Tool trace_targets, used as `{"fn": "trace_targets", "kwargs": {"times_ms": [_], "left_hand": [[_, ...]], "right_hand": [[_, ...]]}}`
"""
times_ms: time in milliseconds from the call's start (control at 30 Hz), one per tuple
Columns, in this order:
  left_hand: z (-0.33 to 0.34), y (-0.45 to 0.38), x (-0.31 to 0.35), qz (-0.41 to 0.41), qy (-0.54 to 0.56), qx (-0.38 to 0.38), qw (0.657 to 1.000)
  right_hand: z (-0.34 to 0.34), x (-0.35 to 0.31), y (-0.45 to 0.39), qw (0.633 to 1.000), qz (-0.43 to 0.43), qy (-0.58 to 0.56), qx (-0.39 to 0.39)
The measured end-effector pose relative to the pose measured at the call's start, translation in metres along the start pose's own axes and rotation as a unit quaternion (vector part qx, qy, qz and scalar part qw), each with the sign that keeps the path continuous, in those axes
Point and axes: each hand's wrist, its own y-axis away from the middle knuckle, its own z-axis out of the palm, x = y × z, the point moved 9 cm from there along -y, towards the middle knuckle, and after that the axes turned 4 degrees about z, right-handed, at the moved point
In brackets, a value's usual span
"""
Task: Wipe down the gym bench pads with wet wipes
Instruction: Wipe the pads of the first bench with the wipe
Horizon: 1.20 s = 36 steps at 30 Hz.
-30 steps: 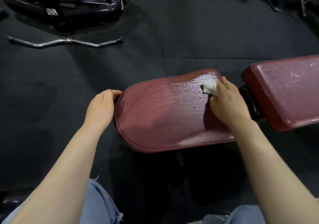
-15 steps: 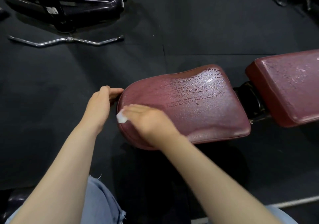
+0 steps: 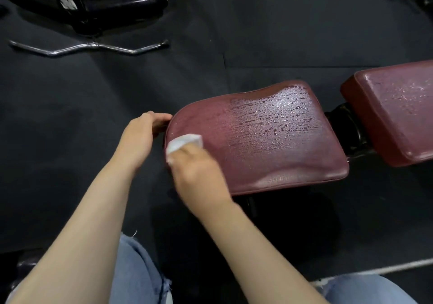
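- Head view: the right hand [image 3: 199, 174] is pressing a wet wipe [image 3: 184, 144] onto the near-left corner of the seat pad [image 3: 269, 139]; it is blurred, so the grip is probably a pinch.
- The left hand [image 3: 140, 137] is gripping the pad's rounded end, steadying it.
- Beaded moisture is covering the pad's far half; the near strip is looking drier, so passes seem left.
- The back pad [image 3: 398, 111] is showing droplets too.
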Motion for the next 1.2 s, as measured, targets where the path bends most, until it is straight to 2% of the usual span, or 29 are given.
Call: {"fn": "trace_targets", "kwargs": {"times_ms": [33,100,167,200,267,333,400,467,533,567,633,700,733,800,833,900,933,967,1033,1133,1200], "left_hand": [[0.001,-0.001,0.001,0.0,0.003,-0.001,1.0],[0.001,-0.002,0.002,0.004,0.006,-0.004,1.0],[0.001,-0.002,0.002,0.017,-0.006,-0.016,1.0],[0.002,-0.002,0.002,0.027,-0.026,-0.024,0.999],[0.0,-0.002,-0.001,0.036,-0.057,-0.033,0.997],[-0.002,-0.002,-0.007,0.028,-0.062,-0.04,0.997],[-0.002,-0.001,-0.008,0.026,-0.067,-0.046,0.996],[-0.001,0.0,-0.006,0.027,-0.072,-0.042,0.996],[0.0,-0.002,-0.004,0.024,-0.07,-0.028,0.997],[0.0,-0.003,-0.002,0.023,-0.067,-0.021,0.997],[0.002,-0.004,-0.002,0.018,-0.062,-0.011,0.998],[0.005,-0.002,-0.001,0.021,-0.065,-0.013,0.998],[0.006,0.0,-0.001,0.028,-0.071,-0.019,0.997],[0.006,0.004,-0.001,0.037,-0.077,-0.035,0.996],[0.006,0.005,-0.003,0.037,-0.077,-0.042,0.995],[0.004,0.006,-0.006,0.038,-0.077,-0.051,0.995],[0.003,0.007,-0.008,0.042,-0.08,-0.05,0.995],[0.002,0.008,-0.008,0.047,-0.086,-0.047,0.994],[0.003,0.008,-0.006,0.066,-0.101,-0.034,0.992],[0.012,0.007,0.004,0.115,-0.139,-0.025,0.983],[0.021,0.008,0.011,0.16,-0.183,-0.032,0.969]], "right_hand": [[0.008,-0.014,0.003,0.998,-0.035,-0.042,-0.039],[-0.006,-0.001,0.006,0.994,-0.056,-0.08,-0.049],[-0.036,0.037,0.008,0.996,-0.068,-0.03,-0.043],[-0.054,0.071,0.009,0.999,-0.037,-0.003,-0.027],[-0.098,0.167,0.021,0.99,0.125,0.056,0.037],[-0.131,0.252,0.05,0.944,0.314,0.052,0.085],[-0.131,0.262,0.058,0.919,0.376,0.058,0.101],[-0.107,0.215,0.041,0.937,0.327,0.061,0.104],[-0.068,0.137,0.021,0.972,0.212,0.024,0.1],[-0.047,0.091,0.016,0.988,0.13,-0.003,0.082],[-0.011,0.011,0.019,0.999,-0.015,-0.047,-0.006],[-0.007,-0.006,0.025,0.993,-0.074,-0.081,-0.04],[-0.016,0.007,0.025,0.993,-0.078,-0.079,-0.028],[-0.035,0.069,0.031,0.999,-0.016,-0.022,-0.02],[-0.05,0.117,0.038,0.998,0.052,0.031,-0.006],[-0.094,0.21,0.069,0.969,0.223,0.1,0.042],[-0.116,0.235,0.086,0.95,0.285,0.083,0.095],[-0.128,0.239,0.097,0.938,0.308,0.058,0.145],[-0.116,0.206,0.09,0.948,0.265,0.024,0.173],[-0.046,0.099,0.054,0.99,0.118,-0.002,0.075],[-0.008,0.025,0.048,1.0,0.016,-0.008,0.019]]}}
